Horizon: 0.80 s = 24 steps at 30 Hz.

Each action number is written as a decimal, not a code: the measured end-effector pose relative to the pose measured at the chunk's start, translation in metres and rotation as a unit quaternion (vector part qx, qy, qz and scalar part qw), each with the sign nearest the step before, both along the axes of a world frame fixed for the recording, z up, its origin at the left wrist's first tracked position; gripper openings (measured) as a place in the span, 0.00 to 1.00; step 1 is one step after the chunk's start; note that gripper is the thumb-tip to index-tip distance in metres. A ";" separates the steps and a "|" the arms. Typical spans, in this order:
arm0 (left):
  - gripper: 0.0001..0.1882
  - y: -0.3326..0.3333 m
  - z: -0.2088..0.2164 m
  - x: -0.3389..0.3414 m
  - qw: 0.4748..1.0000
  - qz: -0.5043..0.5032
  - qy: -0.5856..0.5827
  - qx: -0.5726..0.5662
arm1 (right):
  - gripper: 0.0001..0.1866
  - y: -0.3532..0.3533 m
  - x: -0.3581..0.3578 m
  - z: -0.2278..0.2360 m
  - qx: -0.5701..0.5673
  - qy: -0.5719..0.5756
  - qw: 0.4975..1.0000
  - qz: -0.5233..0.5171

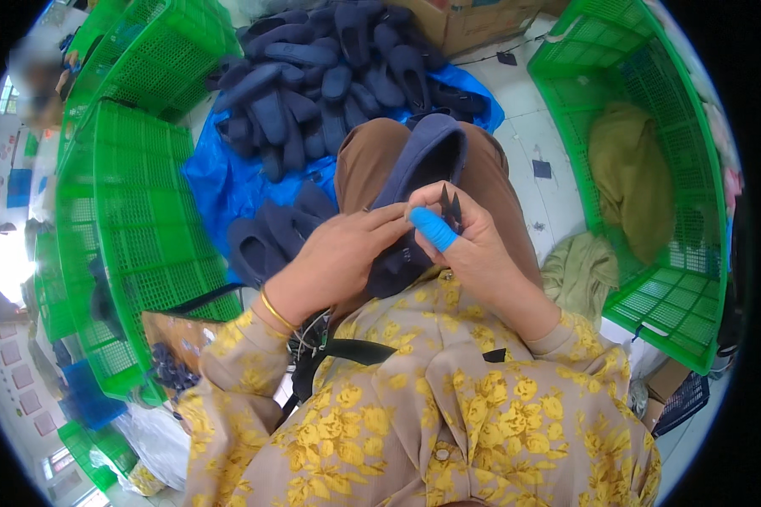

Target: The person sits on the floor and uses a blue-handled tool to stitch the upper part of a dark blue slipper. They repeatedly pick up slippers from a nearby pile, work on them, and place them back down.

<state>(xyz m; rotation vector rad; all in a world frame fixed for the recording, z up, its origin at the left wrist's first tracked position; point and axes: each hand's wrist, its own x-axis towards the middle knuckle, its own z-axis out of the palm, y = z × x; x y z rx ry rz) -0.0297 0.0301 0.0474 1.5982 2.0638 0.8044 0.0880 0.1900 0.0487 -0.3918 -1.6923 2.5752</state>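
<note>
A navy blue slip-on shoe (435,139) lies across my lap, its opening facing up and its toe between my knees. My left hand (338,249) reaches over the shoe from its left side and grips it, its fingertips meeting those of the other hand; its thumb is hidden. In my right hand (478,249) is a small pair of dark thread snips (451,207), blades pointing up and away from me. Blue tape wraps the right thumb, which presses near the left fingertips over the shoe. Anything pinched between the fingertips is too small to see.
Many navy shoes (330,84) are heaped on a blue plastic sheet (207,182) beyond my knees. Green crates stand on the left (144,253) and right (562,118), the right one with olive cloth (630,177) in it. A cardboard box (469,25) stands at the back.
</note>
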 end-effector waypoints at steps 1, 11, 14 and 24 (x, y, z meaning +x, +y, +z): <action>0.16 0.004 0.006 -0.007 0.995 -0.046 0.074 -0.045 | 0.04 0.003 0.000 0.000 0.004 -0.003 1.000 0.000; 0.07 0.064 0.018 -0.010 0.990 0.115 0.001 -0.076 | 0.04 0.051 0.022 0.025 -0.049 0.047 0.990 -0.120; 0.10 0.072 -0.022 0.022 0.952 0.222 -0.203 -0.060 | 0.04 0.059 0.033 0.007 -0.071 0.057 0.985 -0.143; 0.17 0.099 0.000 -0.007 0.912 0.261 -0.260 -0.182 | 0.04 0.048 0.081 -0.021 -0.040 -0.075 0.992 -0.094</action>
